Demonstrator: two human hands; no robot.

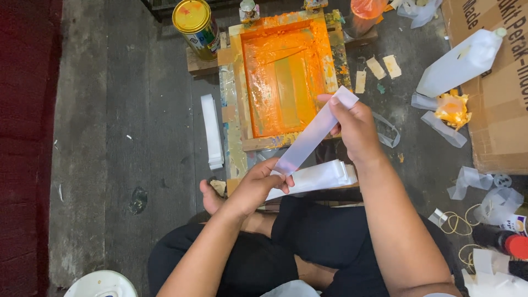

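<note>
Both hands are pinching one translucent plastic strip (pixel 313 133) at centre frame — left hand (pixel 264 179) low, right hand (pixel 352 124) high — probably keeping it taut, clear of the orange-inked screen frame (pixel 283 77) above.

Showing translucent white along the strip (pixel 313 135), with a faint lilac tinge at its lower end. Glowing bright orange across the printing frame (pixel 283 74), fading to greenish yellow at its centre panel. Shining yellow on the tin's lid (pixel 191 15), over a multicoloured label. Lying white in the stack of strips (pixel 211 131) on the dull grey floor (pixel 115 137). Wearing black on the legs (pixel 330 236).
</note>
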